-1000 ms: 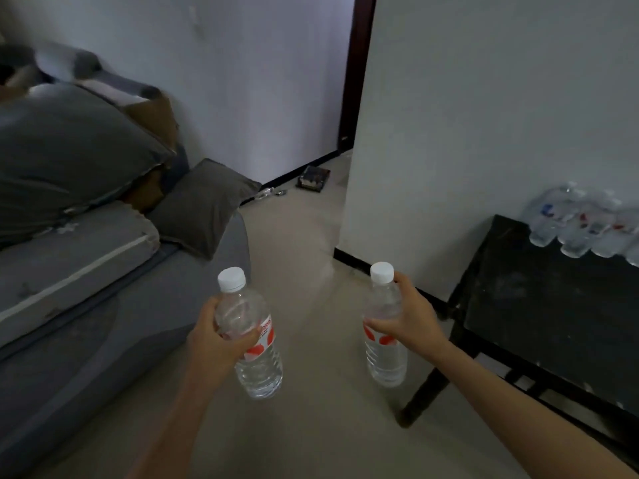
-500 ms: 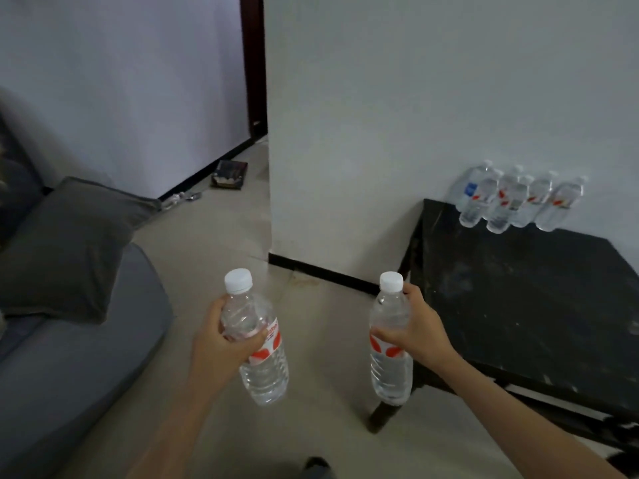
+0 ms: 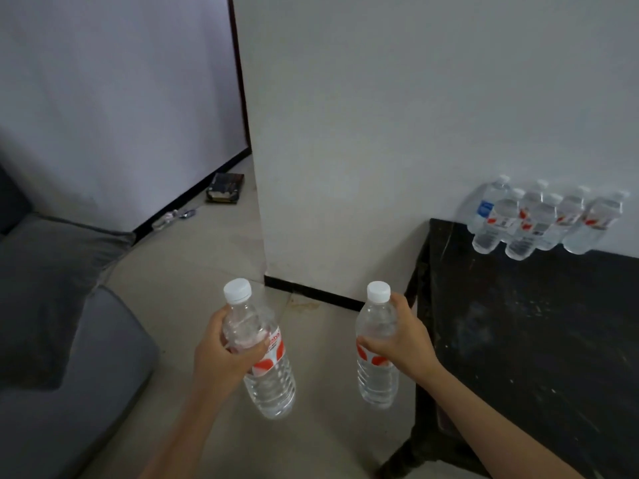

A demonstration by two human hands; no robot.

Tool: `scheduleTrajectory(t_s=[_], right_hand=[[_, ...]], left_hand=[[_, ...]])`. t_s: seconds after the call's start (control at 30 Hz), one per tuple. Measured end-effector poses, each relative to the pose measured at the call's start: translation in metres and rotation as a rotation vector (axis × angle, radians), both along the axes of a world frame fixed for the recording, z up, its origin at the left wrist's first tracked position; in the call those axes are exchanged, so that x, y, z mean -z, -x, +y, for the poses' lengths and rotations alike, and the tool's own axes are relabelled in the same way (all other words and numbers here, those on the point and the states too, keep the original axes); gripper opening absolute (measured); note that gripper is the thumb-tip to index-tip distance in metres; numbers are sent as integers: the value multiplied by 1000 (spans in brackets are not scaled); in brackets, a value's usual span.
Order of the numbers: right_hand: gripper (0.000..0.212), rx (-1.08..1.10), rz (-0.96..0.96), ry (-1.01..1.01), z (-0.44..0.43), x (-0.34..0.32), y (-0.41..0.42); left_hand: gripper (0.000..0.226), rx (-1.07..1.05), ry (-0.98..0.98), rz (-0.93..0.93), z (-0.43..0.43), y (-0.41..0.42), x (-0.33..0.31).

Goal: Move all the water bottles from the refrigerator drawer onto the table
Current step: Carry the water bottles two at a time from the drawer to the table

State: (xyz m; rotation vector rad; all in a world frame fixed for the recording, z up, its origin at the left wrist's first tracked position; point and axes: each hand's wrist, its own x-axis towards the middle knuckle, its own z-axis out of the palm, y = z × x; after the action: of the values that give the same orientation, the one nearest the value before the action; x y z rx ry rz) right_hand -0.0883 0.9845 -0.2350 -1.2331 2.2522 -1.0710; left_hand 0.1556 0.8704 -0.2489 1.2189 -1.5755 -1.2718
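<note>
Head: two held bottles point(image 3: 273, 385), six table bottles point(image 3: 548, 223), one table point(image 3: 539, 347).

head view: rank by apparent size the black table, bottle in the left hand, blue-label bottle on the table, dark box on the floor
1. black table
2. bottle in the left hand, enlarged by nearness
3. blue-label bottle and dark box: too close to rank

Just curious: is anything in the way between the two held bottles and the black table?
Nothing visible is. The left bottle and right bottle hang over open floor beside the table; the other bottles stand only at its far edge by the wall.
</note>
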Motion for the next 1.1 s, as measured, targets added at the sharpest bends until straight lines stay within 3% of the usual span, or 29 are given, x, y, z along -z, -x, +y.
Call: scheduleTrajectory(t_s=[0.43, 0.7, 0.83, 1.1], right_hand=[[83, 182, 21, -66, -101, 8, 85], [77, 387, -48, -72, -173, -6, 133], [61, 555, -101, -51, -178, 6, 140], [75, 866, -205, -62, -128, 19, 180]], left_hand=[[82, 104, -51, -5, -156, 94, 18], [85, 309, -24, 51, -270, 191, 7], [69, 415, 4, 23, -297, 232, 15], [74, 683, -51, -80, -292, 333, 37]])
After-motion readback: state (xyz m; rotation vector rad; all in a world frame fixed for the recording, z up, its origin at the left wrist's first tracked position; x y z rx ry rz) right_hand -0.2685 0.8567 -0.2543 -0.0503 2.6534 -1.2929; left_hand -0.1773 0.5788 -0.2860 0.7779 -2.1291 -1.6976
